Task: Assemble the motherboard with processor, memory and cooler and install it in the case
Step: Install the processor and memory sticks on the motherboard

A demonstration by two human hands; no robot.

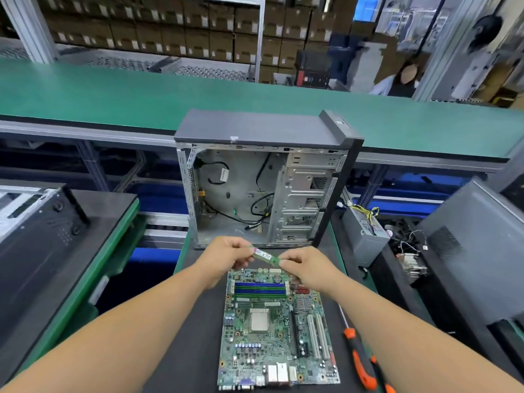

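A green motherboard lies flat on the dark mat in front of me, with a silver processor seated in its socket and blue and green memory slots at its far end. A green memory stick hangs above those slots, tilted. My left hand pinches its left end and my right hand pinches its right end. Behind the board stands the open grey case, with loose black cables inside. No cooler sits on the board.
An orange-and-black screwdriver lies right of the board. A power supply with yellow wires and a metal heatsink sit further right. Other cases stand at left and right. A green conveyor runs behind; a person is beyond it.
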